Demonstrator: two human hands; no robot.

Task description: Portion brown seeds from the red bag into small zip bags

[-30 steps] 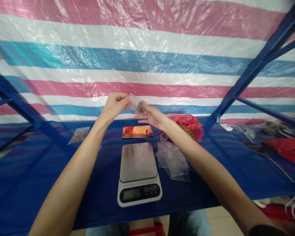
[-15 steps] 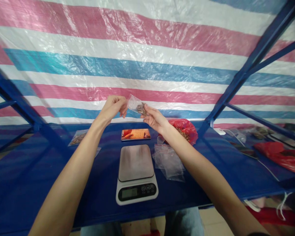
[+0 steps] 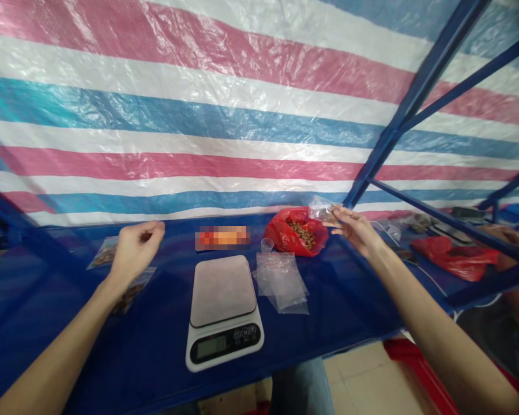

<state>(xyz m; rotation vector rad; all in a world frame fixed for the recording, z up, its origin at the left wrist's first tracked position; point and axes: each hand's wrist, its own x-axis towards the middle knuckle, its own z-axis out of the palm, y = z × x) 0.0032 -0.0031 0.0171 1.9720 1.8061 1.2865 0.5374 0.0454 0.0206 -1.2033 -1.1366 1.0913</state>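
Observation:
My right hand [image 3: 350,227] pinches a small clear zip bag [image 3: 319,208] by its lower end, above the right edge of a red plastic bag [image 3: 281,227]. Brown pieces show dimly in the zip bag near my fingertips. The red bag lies open, full of small brown pellets [image 3: 301,233]. My left hand [image 3: 138,248] is closed in a loose curl with nothing visible in it. It hovers over two filled zip bags, one [image 3: 105,252] behind it and one [image 3: 134,291] partly hidden under the wrist.
A white kitchen scale [image 3: 225,305] with bare plate stands in the middle. Behind it lies a phone [image 3: 222,237]. Flat clear zip bags [image 3: 281,282] and a small clear cup [image 3: 267,245] sit right of it. Blue frame bars [image 3: 398,127] rise at the right; another person's hand [image 3: 508,236] is beyond.
My hands have moved apart. The right has carried the zip bag rightward and down to the red bag; the left has dropped left to the filled bags. The view has turned right.

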